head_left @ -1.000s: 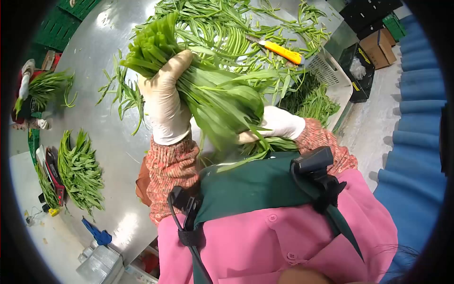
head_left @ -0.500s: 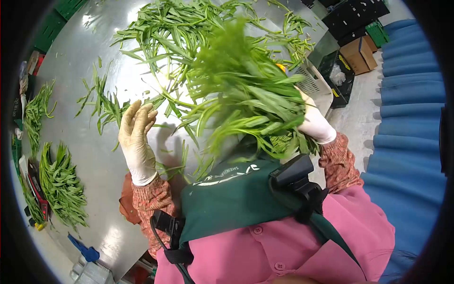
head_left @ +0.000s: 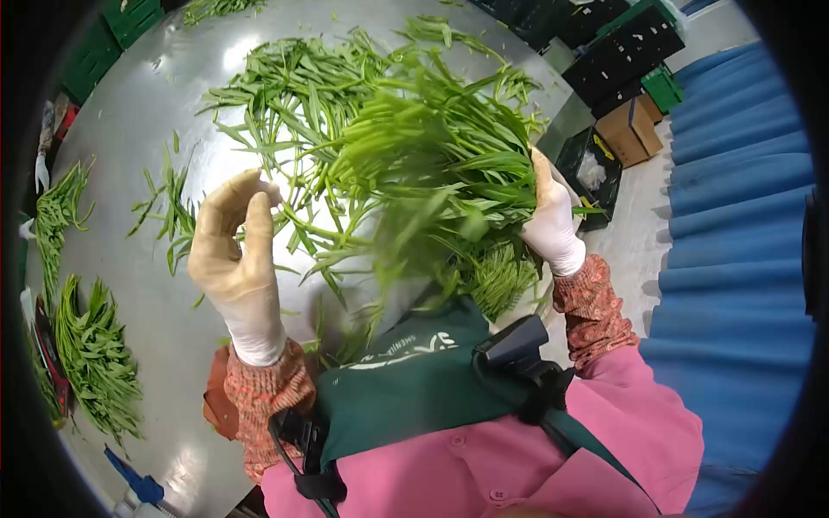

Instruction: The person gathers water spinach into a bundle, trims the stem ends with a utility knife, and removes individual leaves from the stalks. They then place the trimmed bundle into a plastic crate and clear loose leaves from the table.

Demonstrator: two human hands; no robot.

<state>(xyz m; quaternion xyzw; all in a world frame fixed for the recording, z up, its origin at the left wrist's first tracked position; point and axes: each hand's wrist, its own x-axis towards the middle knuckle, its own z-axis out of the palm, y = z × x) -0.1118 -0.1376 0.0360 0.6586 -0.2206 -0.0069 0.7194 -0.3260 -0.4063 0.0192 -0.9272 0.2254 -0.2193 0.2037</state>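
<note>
A big bunch of leafy green water spinach (head_left: pixel 458 155) is held above the table, and its stems and leaves are partly blurred. My right hand (head_left: pixel 551 220), in a white glove, is closed round the bunch at its right side; some of the fingers are hidden behind the leaves. My left hand (head_left: pixel 237 259), also gloved, is raised left of the bunch with thumb and fingers curved and apart, and I see nothing in it. Beyond them lies a loose heap of water spinach (head_left: pixel 294 82) on the metal table (head_left: pixel 129 250).
Sorted bunches of greens (head_left: pixel 99 363) lie at the table's left edge, near a blue-handled tool (head_left: pixel 134 475). Black crates (head_left: pixel 626 56), a cardboard box (head_left: pixel 628 134) and a blue curtain (head_left: pixel 734 242) are on the right. Green crates (head_left: pixel 91 52) stand at upper left.
The bunch in my right hand has swung, its leafy mass shifting slightly left and up. My left hand has come a little nearer to the camera, its fingers more curved. The view has shifted slightly.
</note>
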